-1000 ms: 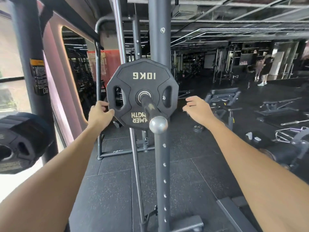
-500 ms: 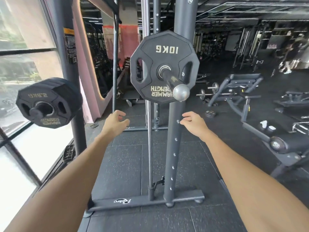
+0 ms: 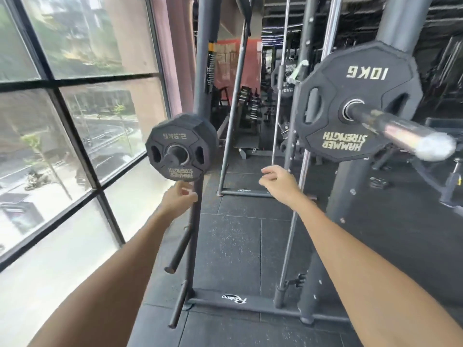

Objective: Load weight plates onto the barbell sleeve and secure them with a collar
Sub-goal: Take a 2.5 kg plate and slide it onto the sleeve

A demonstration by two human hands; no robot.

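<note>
1. Head view, the task's things: a large plate (image 3: pixel 360 78) sits on the barbell sleeve (image 3: pixel 390 127) at the upper right. It is black, matte like rubber, many-sided, with oval grip holes and pale letters "10KG" that read upside down. The sleeve is a round bar of shiny metal that passes through the steel ring in the middle of the plate and points toward the camera; its end is blurred.
2. Head view, the small plates (image 3: pixel 180 136): a stack of black many-sided plates marked "2.5KG" hangs on a short round peg (image 3: pixel 171 159) of a thin dark storage post (image 3: pixel 194 234), left of centre and well apart from the sleeve. Two more round pegs (image 3: pixel 179 249) stick out lower on this post.
3. Head view, the hands: the left hand (image 3: pixel 176 200) is just under the lower edge of the small plates, fingers loosely curled and holding nothing; I cannot tell if a fingertip touches the plate. The right hand (image 3: pixel 278 182) hangs in the air between the two plates, fingers loosely bent, also holding nothing.
4. Head view, the surroundings: the floor (image 3: pixel 238 241) has dark speckled rubber tiles. A big window (image 3: pixel 75 96) with dark frames fills the left side.
</note>
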